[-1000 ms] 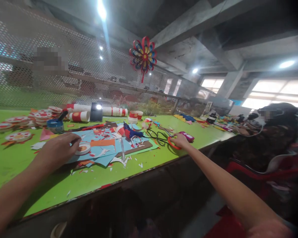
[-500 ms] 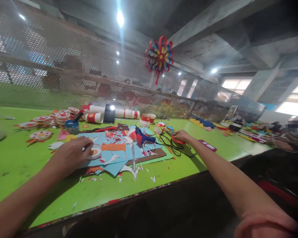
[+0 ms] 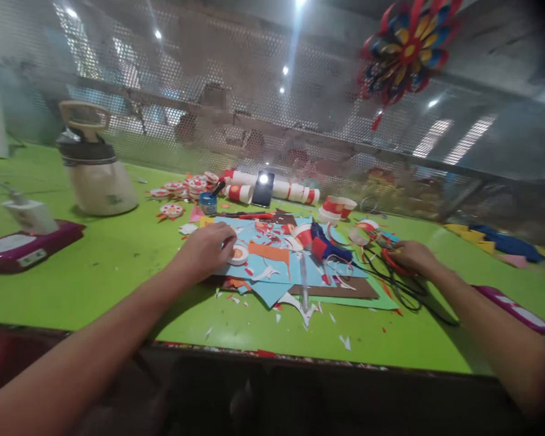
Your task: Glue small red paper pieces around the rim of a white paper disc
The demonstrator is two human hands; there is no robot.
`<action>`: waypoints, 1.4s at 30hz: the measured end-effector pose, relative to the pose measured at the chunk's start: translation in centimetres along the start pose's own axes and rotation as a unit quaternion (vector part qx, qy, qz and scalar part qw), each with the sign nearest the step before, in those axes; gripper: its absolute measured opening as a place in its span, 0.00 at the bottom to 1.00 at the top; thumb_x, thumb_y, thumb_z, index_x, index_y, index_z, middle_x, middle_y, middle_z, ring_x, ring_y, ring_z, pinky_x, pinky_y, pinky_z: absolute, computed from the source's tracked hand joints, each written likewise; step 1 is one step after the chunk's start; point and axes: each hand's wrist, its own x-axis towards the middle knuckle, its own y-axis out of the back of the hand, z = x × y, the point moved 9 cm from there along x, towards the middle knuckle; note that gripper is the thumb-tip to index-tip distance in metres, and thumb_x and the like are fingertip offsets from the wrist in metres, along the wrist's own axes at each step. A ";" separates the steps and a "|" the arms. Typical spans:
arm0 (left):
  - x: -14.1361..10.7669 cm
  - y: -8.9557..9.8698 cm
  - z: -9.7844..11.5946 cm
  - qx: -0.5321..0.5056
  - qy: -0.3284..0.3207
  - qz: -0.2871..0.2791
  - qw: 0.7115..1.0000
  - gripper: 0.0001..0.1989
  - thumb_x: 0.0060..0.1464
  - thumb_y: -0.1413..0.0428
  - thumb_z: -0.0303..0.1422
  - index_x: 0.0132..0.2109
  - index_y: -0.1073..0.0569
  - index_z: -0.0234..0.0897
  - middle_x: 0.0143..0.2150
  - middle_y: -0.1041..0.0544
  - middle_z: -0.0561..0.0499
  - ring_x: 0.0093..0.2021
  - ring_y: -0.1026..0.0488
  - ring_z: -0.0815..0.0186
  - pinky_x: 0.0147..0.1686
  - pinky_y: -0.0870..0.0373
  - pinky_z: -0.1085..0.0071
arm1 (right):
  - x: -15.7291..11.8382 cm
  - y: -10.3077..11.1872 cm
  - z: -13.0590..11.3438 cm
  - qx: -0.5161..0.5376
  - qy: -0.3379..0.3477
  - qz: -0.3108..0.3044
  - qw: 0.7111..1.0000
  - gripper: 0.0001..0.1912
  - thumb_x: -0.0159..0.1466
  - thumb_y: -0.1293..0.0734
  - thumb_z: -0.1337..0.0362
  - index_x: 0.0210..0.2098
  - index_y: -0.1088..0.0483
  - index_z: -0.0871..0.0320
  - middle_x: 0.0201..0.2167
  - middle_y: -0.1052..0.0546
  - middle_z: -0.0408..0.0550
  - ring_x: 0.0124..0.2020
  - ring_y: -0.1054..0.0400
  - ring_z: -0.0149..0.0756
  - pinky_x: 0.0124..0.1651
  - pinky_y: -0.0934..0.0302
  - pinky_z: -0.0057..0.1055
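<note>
My left hand [image 3: 211, 248] rests at the left edge of the light blue paper sheets [image 3: 272, 275], fingers loosely bent and the thumb apart, with nothing visible in it. Beside its fingertips lies a small white ring [image 3: 239, 255], like a roll of tape. My right hand [image 3: 413, 257] is closed on the red-orange handles of scissors [image 3: 393, 261], low over the table by a black cable [image 3: 406, 293]; the blades are hard to make out. Between the hands lie an orange paper strip [image 3: 269, 252], white and red scraps, a cut paper cup [image 3: 303, 235] and a dark blue object [image 3: 327, 245].
Behind stand a blue jar [image 3: 208, 203], paper cups [image 3: 331, 209], a phone [image 3: 263, 189] with its light on and red-white paper discs [image 3: 171, 211]. At left are a kettle-like jug [image 3: 97, 172] and a purple power strip [image 3: 31, 245]; another purple strip [image 3: 515, 309] is at right.
The view has swung left, bringing the jug and left power strip into sight and shifting the table's contents rightward. Both hands keep about the same places by the white ring and scissors.
</note>
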 end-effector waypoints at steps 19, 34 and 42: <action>5.1 3.4 -0.7 -0.233 0.049 -0.030 0.971 0.09 0.50 0.44 0.36 0.32 0.21 0.36 0.27 0.19 0.49 0.28 0.24 0.64 0.29 0.31 0.70 | -18.3 3.7 -30.5 0.227 0.497 0.060 0.835 0.10 0.66 0.37 0.71 0.30 0.27 0.66 0.24 0.29 0.50 0.27 0.38 0.36 0.29 0.45 0.32; 2.7 -1.0 -3.0 -0.186 0.020 -0.266 0.946 0.27 0.52 0.44 0.44 0.56 0.28 0.35 0.58 0.25 0.41 0.54 0.26 0.55 0.49 0.29 0.64 | -14.9 0.9 -28.0 0.320 0.365 0.058 0.872 0.08 0.66 0.37 0.71 0.30 0.28 0.62 0.26 0.26 0.48 0.28 0.35 0.35 0.33 0.41 0.33; 1.6 -2.7 -2.5 -0.135 0.021 -0.327 0.935 0.32 0.49 0.41 0.44 0.60 0.32 0.40 0.60 0.28 0.41 0.49 0.25 0.54 0.44 0.30 0.66 | -15.8 0.9 -28.3 0.322 0.374 0.030 0.869 0.09 0.66 0.37 0.71 0.30 0.29 0.61 0.24 0.30 0.47 0.28 0.38 0.35 0.31 0.44 0.33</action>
